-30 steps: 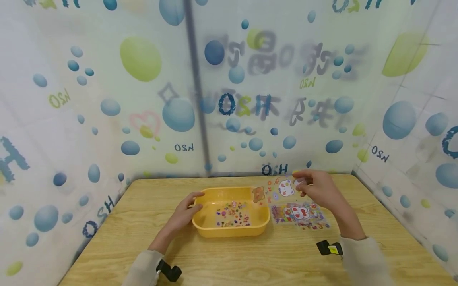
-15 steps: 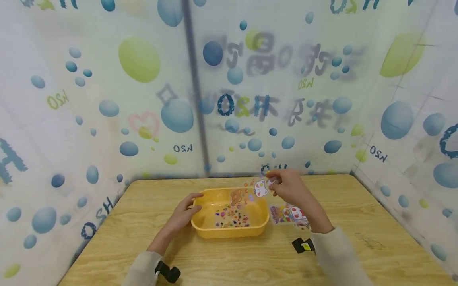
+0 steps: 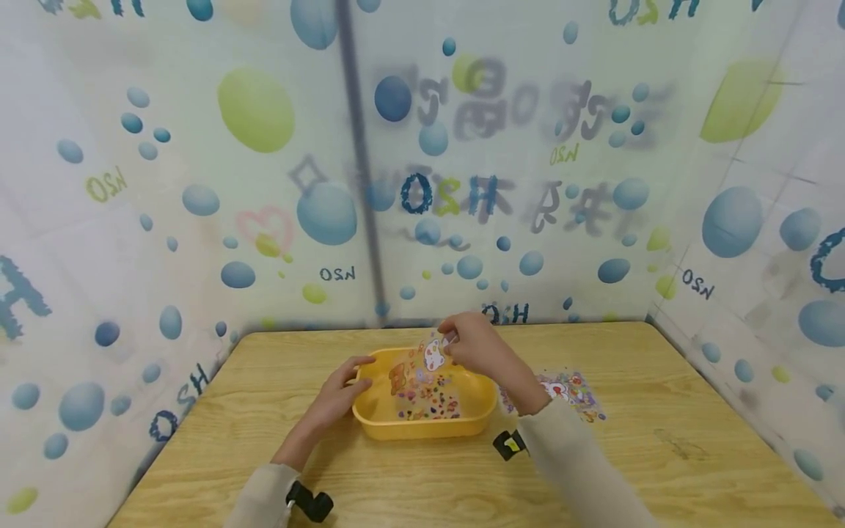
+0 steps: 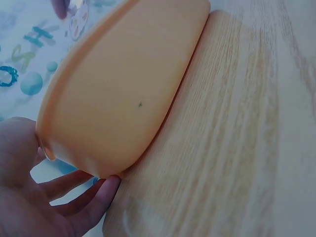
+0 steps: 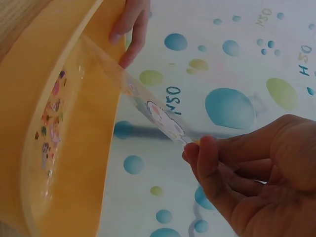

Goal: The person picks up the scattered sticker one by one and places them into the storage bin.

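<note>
The right hand pinches the edge of a clear picture sheet, which slants over the yellow tub. Left of that pinch, the left hand grips the tub's rim. Beneath it, small colourful shapes lie inside; rightward, the right forearm partly covers another picture sheet. Behind, the backdrop reads "H2O", mirrored.

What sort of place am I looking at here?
Probably a small screened-off booth, perhaps indoors: bubble-printed sheeting rises behind the wood-grain table and along both sides, and the yellow tray on it suggests a tabletop work spot.
</note>
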Demonstrator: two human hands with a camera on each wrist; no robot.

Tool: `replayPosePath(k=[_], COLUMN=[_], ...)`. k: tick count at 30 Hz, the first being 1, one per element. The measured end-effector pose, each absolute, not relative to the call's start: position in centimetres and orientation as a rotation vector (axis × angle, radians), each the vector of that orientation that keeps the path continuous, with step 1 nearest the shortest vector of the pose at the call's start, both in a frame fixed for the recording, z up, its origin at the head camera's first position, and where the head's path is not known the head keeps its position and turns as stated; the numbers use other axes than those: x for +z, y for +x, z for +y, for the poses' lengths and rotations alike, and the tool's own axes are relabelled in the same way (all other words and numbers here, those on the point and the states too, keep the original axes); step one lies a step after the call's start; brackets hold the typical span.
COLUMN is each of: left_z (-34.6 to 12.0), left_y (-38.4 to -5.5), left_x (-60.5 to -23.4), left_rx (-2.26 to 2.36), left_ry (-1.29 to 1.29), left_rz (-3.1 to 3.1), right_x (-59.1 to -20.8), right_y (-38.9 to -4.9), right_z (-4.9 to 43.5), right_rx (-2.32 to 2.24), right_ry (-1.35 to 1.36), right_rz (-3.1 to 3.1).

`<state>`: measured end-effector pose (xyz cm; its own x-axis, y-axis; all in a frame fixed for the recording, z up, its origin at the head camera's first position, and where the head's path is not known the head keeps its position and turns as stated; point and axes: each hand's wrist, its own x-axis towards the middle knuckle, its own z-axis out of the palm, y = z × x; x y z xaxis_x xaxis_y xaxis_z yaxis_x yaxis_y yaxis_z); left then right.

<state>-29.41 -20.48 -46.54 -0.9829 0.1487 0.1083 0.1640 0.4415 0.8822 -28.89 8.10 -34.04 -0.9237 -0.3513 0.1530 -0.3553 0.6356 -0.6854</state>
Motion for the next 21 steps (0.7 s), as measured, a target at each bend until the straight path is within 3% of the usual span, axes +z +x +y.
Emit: replayPosePath(k=[21], left_z=[-20.5], left_y=[-29.2], left_x=[-46.5], left_rx=[-1.624], left_ry=[-0.287], left_rz=[-2.652], right_x=[-34.2], right_y=[-31.0], right_z=[5.1], right_rx=[1.065], right_ry=[0.816], right_rz=[-2.987])
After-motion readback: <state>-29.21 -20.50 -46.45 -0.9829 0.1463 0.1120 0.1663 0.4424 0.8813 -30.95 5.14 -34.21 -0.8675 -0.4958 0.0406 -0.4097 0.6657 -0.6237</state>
